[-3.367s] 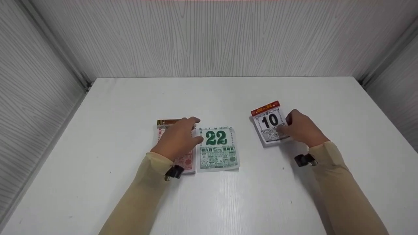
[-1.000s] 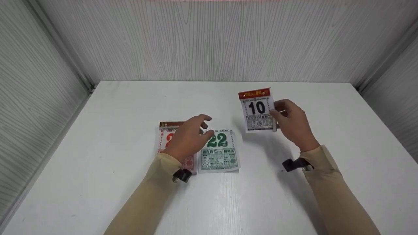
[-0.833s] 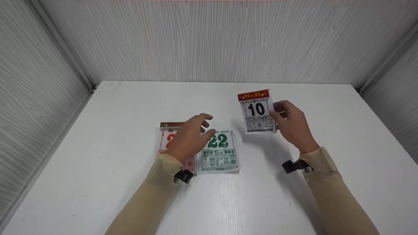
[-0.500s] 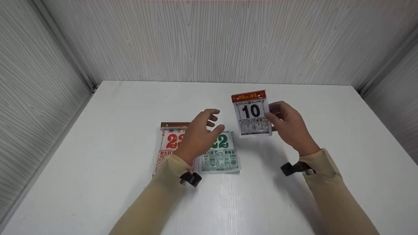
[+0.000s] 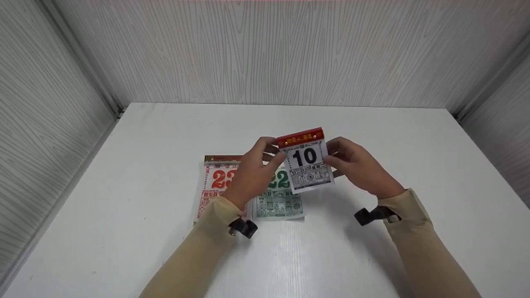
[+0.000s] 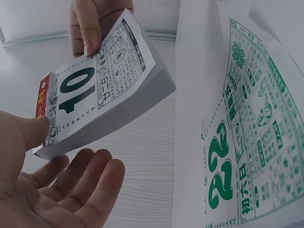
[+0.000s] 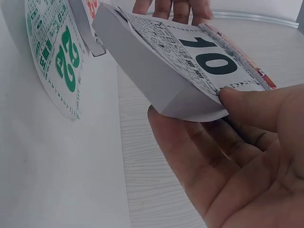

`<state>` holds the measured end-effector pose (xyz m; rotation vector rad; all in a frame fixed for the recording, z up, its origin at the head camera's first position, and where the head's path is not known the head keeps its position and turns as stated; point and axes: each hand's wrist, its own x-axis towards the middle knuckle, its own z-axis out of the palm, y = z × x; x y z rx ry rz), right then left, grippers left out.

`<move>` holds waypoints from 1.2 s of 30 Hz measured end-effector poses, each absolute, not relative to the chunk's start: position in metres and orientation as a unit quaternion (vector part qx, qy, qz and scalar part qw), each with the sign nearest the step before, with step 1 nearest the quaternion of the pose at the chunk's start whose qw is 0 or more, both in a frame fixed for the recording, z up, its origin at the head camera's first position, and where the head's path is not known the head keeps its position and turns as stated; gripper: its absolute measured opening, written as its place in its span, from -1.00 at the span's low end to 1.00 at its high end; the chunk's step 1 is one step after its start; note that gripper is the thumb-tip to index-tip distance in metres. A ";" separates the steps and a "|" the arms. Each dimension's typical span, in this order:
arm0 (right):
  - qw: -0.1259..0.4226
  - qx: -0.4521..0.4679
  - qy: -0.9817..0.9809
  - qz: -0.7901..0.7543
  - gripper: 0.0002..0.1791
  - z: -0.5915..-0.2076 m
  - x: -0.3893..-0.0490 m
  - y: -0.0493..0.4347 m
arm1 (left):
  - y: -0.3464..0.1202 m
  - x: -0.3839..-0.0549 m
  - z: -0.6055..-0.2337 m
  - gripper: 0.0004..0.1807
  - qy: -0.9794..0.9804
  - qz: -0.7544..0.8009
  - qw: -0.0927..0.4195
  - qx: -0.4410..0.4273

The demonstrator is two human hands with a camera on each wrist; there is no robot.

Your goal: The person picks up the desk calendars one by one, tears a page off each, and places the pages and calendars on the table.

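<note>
A thick tear-off calendar [image 5: 309,167] with a red header and a black 10 is held up above the table, tilted. My right hand [image 5: 358,165] pinches its right edge, thumb on the front page and fingers underneath. At the upper left corner, my left hand [image 5: 254,171] has its thumb [image 6: 35,130] on the page beside the red header and its fingers below the block. Partly behind the raised calendar lies a loose page with a green 22 [image 5: 278,205]. A second calendar with a red 23 [image 5: 209,194] lies left of that page, partly covered by my left hand and forearm.
The white table [image 5: 136,165] runs back to a grey wood-grain panel [image 5: 265,54]. Similar panels stand along the left [image 5: 49,103] and right sides. Each wrist carries a small black camera mount [image 5: 244,227].
My right hand lifted the black 10 calendar off the table and brought it left, then lower. My left hand shifted right and took its upper left corner, uncovering more of the red 23.
</note>
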<state>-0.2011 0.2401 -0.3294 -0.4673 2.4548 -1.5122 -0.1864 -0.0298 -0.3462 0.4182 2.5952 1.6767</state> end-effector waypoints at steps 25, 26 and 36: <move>0.115 -0.173 0.806 -0.555 -0.58 -0.328 -0.200 0.238 | -0.027 -0.184 -0.348 -0.58 0.787 0.587 0.031 0.189; 0.111 -0.171 0.806 -0.555 -0.58 -0.328 -0.200 0.239 | -0.026 -0.184 -0.348 -0.58 0.783 0.591 0.032 0.191; 0.095 -0.160 0.810 -0.557 -0.53 -0.326 -0.199 0.239 | -0.024 -0.182 -0.348 -0.53 0.750 0.627 0.042 0.206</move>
